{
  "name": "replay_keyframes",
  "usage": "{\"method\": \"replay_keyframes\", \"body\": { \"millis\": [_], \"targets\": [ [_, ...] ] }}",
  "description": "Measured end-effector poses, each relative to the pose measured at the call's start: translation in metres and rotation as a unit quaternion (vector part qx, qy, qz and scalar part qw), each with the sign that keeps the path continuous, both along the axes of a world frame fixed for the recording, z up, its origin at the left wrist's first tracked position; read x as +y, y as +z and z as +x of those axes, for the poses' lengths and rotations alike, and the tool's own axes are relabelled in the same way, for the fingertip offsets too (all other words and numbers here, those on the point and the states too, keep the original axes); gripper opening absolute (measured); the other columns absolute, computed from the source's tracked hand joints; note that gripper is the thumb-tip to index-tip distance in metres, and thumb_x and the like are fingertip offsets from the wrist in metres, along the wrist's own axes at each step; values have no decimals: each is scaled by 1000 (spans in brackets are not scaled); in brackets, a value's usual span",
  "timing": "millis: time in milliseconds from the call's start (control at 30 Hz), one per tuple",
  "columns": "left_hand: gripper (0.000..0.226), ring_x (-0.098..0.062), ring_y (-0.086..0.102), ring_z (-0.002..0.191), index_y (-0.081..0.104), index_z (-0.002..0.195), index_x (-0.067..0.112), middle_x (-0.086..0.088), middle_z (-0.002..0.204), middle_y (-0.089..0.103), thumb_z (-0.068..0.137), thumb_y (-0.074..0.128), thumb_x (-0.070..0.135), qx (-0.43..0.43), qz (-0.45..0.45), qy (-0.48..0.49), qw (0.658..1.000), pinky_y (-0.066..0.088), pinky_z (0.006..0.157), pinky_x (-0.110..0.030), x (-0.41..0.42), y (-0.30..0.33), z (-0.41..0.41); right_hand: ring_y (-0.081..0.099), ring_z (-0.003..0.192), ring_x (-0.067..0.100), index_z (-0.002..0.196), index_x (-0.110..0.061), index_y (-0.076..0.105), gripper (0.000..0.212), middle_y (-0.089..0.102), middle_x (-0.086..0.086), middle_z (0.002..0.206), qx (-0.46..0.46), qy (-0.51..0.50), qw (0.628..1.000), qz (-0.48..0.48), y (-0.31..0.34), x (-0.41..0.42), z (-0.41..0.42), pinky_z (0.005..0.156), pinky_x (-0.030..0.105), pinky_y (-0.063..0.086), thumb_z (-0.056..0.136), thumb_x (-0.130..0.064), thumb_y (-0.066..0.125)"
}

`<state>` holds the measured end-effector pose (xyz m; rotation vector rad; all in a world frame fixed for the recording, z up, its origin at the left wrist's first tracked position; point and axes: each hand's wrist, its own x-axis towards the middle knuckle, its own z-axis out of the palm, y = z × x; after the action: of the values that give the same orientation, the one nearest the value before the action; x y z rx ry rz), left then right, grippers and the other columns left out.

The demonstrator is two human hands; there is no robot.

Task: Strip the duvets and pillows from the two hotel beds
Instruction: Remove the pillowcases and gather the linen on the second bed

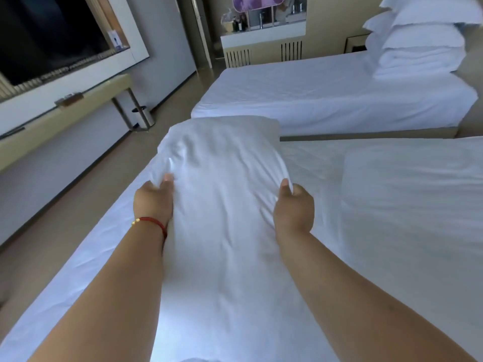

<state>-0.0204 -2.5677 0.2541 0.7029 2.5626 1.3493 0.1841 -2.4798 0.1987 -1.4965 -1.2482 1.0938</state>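
A white pillow [222,184] is held lengthwise above the near bed [308,163]. My left hand [154,199], with a red cord at the wrist, grips its left edge. On the other side my right hand [294,205] grips the right edge, thumb on top. A second white pillow [413,205] lies flat on the near bed to the right. The far bed [300,92] shows a bare white sheet, and at its head sits a stack of pillows and a folded duvet [418,40].
A long desk [65,111] runs under a wall-mounted TV [47,37] on the left, with a small bin [145,116] beside its leg. Floor lies between desk and beds. A white counter [261,35] with bottles stands at the back.
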Motion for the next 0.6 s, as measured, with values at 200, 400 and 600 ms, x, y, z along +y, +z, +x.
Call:
{"method": "replay_keyframes", "body": {
  "millis": [200, 400, 600],
  "targets": [
    [65, -32, 34, 138, 20, 152, 24, -14, 154, 31, 97, 33, 55, -103, -331, -126, 930, 32, 110, -40, -33, -171, -10, 49, 123, 31, 131, -3, 47, 47, 51, 17, 133, -268, 281, 891, -236, -122, -27, -28, 98, 33, 40, 99, -38, 40],
    [69, -27, 24, 142, 11, 152, 33, 7, 158, 18, 92, 23, 64, -45, -372, -107, 921, 25, 111, -47, -47, -199, 40, 52, 120, 29, 125, -4, 50, 45, 54, 16, 127, -285, 345, 869, -211, -134, -31, -7, 89, 28, 40, 100, -39, 39],
    [48, -27, 47, 127, 42, 141, 15, -5, 142, 49, 98, 42, 36, -49, -187, -198, 961, 43, 96, -34, 26, -144, 121, 57, 92, 23, 101, -9, 63, 31, 58, 3, 90, -172, 245, 946, -122, -75, -10, 79, 74, 25, 37, 97, -36, 48]
  ]
}}
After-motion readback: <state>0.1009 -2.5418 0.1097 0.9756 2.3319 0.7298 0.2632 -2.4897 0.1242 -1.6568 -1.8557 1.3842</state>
